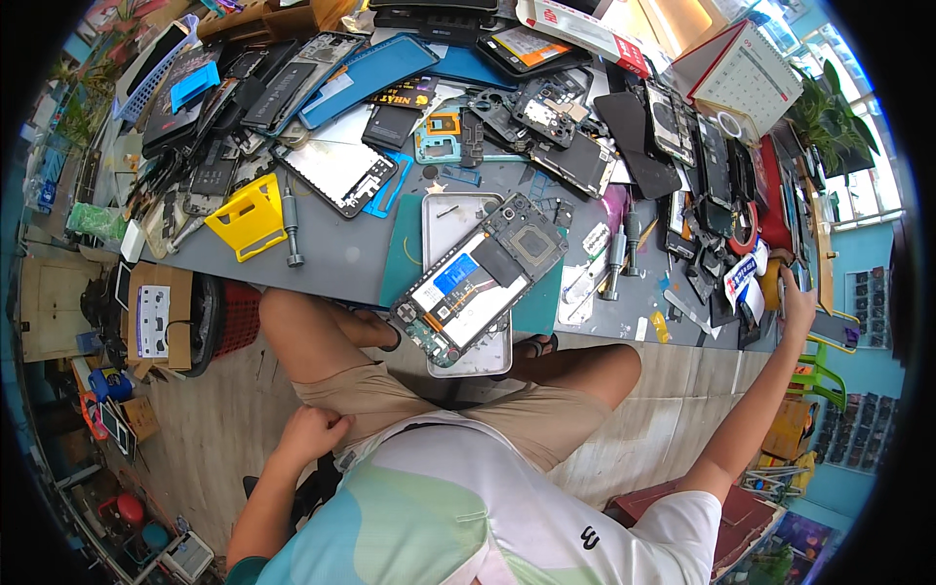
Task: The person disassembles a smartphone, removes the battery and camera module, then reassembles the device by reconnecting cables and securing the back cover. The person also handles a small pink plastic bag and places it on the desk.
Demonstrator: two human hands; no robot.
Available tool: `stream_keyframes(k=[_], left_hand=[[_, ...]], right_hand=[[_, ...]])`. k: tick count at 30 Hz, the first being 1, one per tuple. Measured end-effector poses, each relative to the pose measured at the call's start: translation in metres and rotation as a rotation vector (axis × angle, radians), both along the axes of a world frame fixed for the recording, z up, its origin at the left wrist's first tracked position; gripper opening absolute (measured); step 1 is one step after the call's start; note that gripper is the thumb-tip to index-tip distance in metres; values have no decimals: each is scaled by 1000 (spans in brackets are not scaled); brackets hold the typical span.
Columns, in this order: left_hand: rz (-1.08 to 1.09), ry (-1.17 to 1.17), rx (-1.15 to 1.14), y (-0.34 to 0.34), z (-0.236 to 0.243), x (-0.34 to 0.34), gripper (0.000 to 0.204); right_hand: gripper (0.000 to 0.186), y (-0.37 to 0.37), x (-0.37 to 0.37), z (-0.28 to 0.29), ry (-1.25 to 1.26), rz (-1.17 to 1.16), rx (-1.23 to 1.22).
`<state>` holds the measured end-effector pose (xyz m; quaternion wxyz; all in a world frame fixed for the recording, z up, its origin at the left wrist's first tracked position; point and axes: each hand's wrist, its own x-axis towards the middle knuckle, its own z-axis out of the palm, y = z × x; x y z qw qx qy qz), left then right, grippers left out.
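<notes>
An opened phone (478, 283), its battery and circuit boards bare, lies tilted across a white metal tray (495, 361) in front of me. The tray sits partly on a green mat (534, 310) and juts past the table's near edge. My left hand (317, 434) rests on my left thigh, its fingers curled with nothing in them. Far out to the right, my right hand (798, 297) reaches to the table's edge. Its fingers close around a yellow roll of tape (772, 286), partly hidden by the hand. Neither hand touches the phone.
Phone parts and a blue panel (370, 80) pile up along the table's back. A yellow phone stand (244, 216) and a screwdriver (292, 226) lie left of the tray. More screwdrivers (614, 263) lie to its right. A desk calendar (749, 78) stands at the back right.
</notes>
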<state>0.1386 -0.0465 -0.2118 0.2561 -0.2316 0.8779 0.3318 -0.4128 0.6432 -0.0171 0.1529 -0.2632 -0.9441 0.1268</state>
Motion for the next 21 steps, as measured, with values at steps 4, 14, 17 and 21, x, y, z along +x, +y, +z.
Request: stream_keyframes(k=[4,14,17,21], left_hand=[[21,-14,23,-1,4,-8,47],[8,1,75,-3,3,-13,50],[-84,46,30,-3,6,-15,49],[-138,99,-5,0,9,-17,44]], right_hand=[[126,-13,7,4,41,-5,-115],[138,-2,18,4,80,17,-272],[141,10,19,0,99,-23,-244],[141,17,38,4,127,-41,-122]])
